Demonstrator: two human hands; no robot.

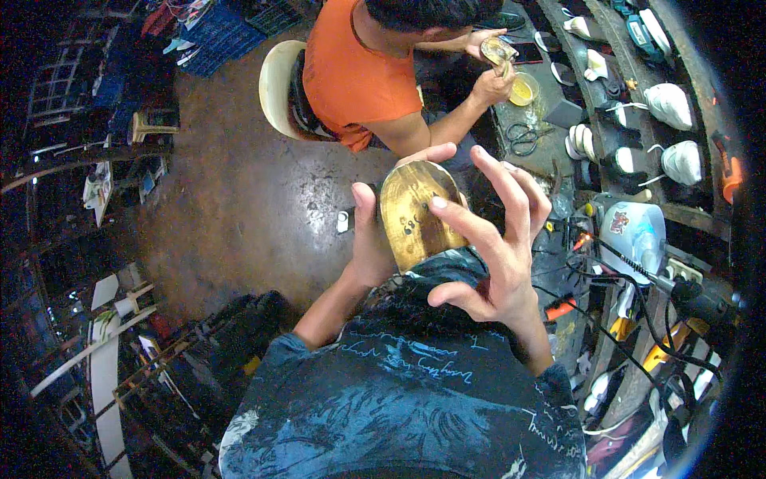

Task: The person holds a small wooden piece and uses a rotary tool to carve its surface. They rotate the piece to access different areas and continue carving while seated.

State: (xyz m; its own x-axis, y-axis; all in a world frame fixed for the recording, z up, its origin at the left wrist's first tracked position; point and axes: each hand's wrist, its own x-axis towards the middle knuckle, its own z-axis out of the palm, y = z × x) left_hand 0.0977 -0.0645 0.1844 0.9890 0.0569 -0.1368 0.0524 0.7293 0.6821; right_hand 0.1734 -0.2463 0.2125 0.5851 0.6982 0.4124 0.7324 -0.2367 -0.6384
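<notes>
Close in front of my chest is a glossy yellow-brown shoe sole (415,209) with a rounded end, a pale rim and several small dark holes. My left hand (373,243) holds it from the left, thumb upright beside the edge and fingertips showing past the far end. Its lower end is hidden against my dark printed shirt. On the right, my right hand (499,247) has its fingers spread, with the index fingertip at the sole's face near the holes. The thumb of that hand stands apart, below the index finger.
A person in an orange top (359,64) sits ahead on a white chair (275,88), holding a similar brownish piece (496,52). By them are a yellow-filled tub (523,89) and scissors (524,140). Shoes (669,106) line racks at right, near a clear jug (630,231) and black cables.
</notes>
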